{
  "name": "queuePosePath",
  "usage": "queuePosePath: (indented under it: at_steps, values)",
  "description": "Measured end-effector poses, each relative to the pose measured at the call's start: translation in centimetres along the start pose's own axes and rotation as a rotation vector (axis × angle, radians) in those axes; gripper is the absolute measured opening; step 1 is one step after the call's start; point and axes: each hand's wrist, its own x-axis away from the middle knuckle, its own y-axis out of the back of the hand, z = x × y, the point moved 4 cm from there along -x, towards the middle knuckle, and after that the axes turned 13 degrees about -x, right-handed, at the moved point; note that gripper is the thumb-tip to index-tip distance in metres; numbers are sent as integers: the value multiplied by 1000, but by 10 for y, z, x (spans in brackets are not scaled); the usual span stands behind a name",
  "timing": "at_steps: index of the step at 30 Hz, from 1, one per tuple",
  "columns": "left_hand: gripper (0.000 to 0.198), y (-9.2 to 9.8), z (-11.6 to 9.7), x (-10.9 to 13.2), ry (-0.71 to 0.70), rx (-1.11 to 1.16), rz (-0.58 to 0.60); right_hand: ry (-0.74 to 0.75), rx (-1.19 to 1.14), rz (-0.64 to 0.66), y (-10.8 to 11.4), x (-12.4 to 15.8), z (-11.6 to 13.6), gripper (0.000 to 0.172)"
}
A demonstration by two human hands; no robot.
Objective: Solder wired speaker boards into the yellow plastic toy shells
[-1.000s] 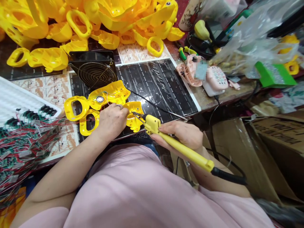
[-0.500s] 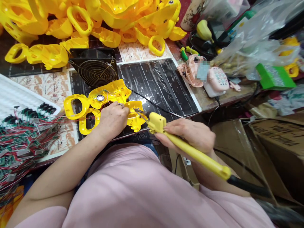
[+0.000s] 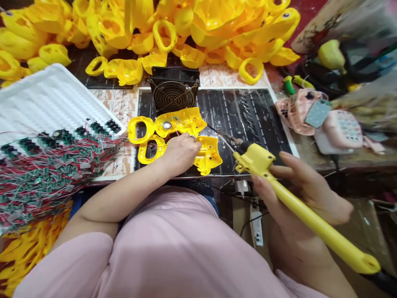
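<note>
My left hand [image 3: 182, 153] is curled, its fingertips down at the lower yellow plastic shell half [image 3: 212, 153]; whatever they pinch is hidden beneath them. Just above lies the matching upper shell half [image 3: 192, 120], with a round silver speaker [image 3: 166, 125] and thin wires inside. Both halves lie hollow side up, with ring-shaped handles to the left. My right hand [image 3: 305, 186] grips a yellow soldering iron [image 3: 297, 207] with a black cable, index finger loosely raised. The iron's thin metal tip points left, above the black mat, beside the lower shell's right end.
A black fan [image 3: 173, 95] stands behind the shells. On the left, a white foam tray [image 3: 58, 95] carries many wired circuit boards [image 3: 52, 186]. Yellow shell parts [image 3: 217, 20] are heaped at the back. A pink casing [image 3: 305, 111] and a keypad device [image 3: 341, 132] lie right.
The view has swung left. The soldering iron's tip has moved off the lower shell half, up and to the right. My left hand stays at the shells; my right fingers have loosened somewhat.
</note>
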Motion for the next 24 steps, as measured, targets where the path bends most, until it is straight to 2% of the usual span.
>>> queuePosePath:
  at_steps: [3,6,11,16,21,24]
  values:
    - [18,2,3,2,-7,1,-41,77,117,1,-2,-4,8,53]
    - [16,-1,5,1,-1,5,-83,194,59,133,-10,-8,12,39]
    - [18,-7,5,-1,20,-42,-114,315,-47,243,-18,-9,11,20]
    - [20,-8,4,-1,6,-69,-149,335,-51,265,-21,-13,14,18]
    - [19,-10,4,-1,-7,-66,-145,358,-32,350,-23,-16,17,17]
    - [19,-12,5,-2,-8,-61,-141,344,-36,271,-16,-17,16,18]
